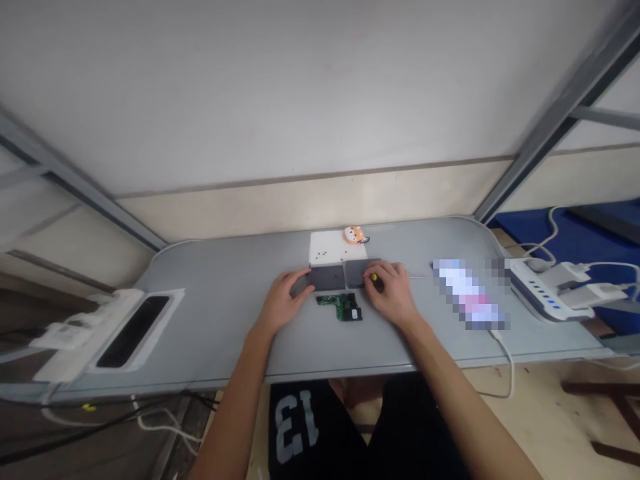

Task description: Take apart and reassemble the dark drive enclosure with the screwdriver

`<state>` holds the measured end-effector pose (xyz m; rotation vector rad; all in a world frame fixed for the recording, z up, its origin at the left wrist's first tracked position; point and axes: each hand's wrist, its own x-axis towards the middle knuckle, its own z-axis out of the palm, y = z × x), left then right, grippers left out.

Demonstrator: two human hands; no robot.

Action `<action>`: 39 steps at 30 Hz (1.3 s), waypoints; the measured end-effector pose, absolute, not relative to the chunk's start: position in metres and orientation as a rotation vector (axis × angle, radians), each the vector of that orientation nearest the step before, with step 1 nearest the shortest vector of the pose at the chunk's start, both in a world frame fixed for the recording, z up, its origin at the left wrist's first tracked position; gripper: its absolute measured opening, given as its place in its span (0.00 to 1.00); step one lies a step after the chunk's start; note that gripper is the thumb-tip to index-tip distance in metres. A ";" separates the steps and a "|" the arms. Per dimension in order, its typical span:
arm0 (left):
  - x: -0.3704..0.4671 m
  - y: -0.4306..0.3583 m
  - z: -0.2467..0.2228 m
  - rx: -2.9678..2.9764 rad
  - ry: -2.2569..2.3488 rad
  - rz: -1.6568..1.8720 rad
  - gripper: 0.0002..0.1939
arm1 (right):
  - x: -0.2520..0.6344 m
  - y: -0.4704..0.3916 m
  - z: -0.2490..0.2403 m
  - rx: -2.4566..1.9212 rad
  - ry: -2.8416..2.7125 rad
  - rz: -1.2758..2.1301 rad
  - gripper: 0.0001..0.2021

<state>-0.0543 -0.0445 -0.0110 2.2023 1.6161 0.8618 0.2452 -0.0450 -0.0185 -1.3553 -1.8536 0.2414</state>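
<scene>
Two dark flat rectangular pieces lie side by side on the grey table. My left hand [284,301] rests at the left end of the left dark piece [327,277], its thumb and fingers apart around that end. At the right dark piece [355,274], my right hand [391,291] has its fingers closed on a screwdriver with a yellow-and-black handle [375,279]; its thin shaft points right. A green circuit board with black parts [342,307] lies just in front of the dark pieces. Behind them, several tiny dark screws sit on a white sheet [327,243].
An orange-and-white animal-faced trinket [353,235] sits on the sheet's back right. A lit, blurred phone [467,293] and a white power strip [543,293] are at the right. A black phone [134,331] and another white strip [80,337] lie left. The grey table [215,333] has metal posts beside it.
</scene>
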 end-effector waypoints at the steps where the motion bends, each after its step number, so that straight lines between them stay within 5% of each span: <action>1: -0.054 -0.045 -0.011 2.191 1.620 0.866 0.20 | 0.245 -0.045 -0.019 -1.347 -1.854 0.244 0.05; 39: -0.057 -0.037 -0.018 2.254 1.556 0.965 0.19 | 0.250 -0.048 -0.012 -1.503 -1.767 0.200 0.07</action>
